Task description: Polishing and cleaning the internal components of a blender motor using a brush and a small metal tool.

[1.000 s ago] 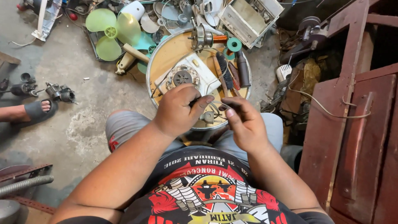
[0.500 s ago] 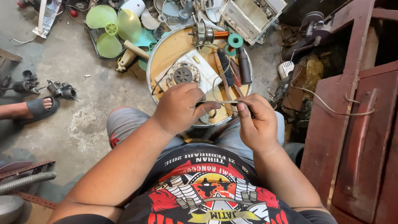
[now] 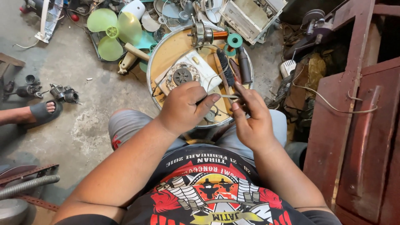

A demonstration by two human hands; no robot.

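Two hands are shown above a round tray containing a white motor housing and brush. A thin metal tool is pinched between left hand and right hand, now raised slightly higher than before.

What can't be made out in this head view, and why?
- Thin metal piece between the hands: too small to identify; both ends are hidden by fingers.
- Left hand: its palm side faces away, so any grip is hidden.
- Right hand: fingertips cover whatever they pinch.
- Round tray: near rim hidden behind both hands.
- Sandalled foot: its owner is cut off by the left edge.
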